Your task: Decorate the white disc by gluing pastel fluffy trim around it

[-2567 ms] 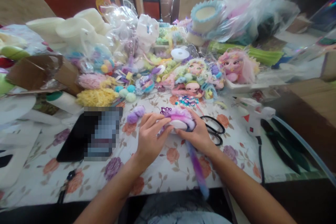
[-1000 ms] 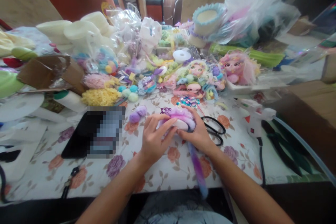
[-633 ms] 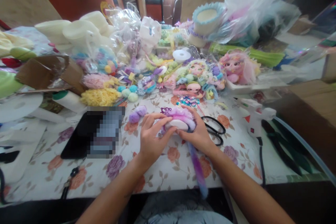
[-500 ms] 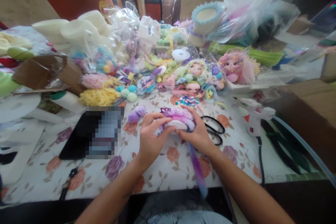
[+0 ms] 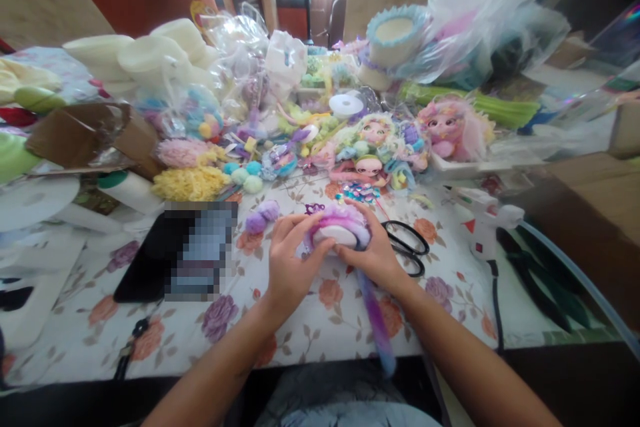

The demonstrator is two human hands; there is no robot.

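Both my hands hold a small white foam disc wrapped in fluffy purple trim [image 5: 339,230] just above the flowered tablecloth [image 5: 310,327]. My left hand [image 5: 290,263] grips its left side, thumb on the white face and fingers curled over the fuzz. My right hand [image 5: 376,255] closes on the right side. A loose purple strand of trim [image 5: 376,327] trails from the disc toward me, past the table edge. Two purple pompoms [image 5: 261,217] lie just left of my left hand.
Black scissors [image 5: 409,247] lie right of my right hand, a white glue gun [image 5: 483,221] with its cord beyond them. A dark tablet [image 5: 175,253] sits to the left. Doll heads [image 5: 373,147], pompoms, yellow fluff [image 5: 187,183], foam rings and plastic bags crowd the far half.
My left fingers have shifted over the disc's left edge, and the disc has turned slightly in my hands. The small purple crown piece now shows less above the fuzz.
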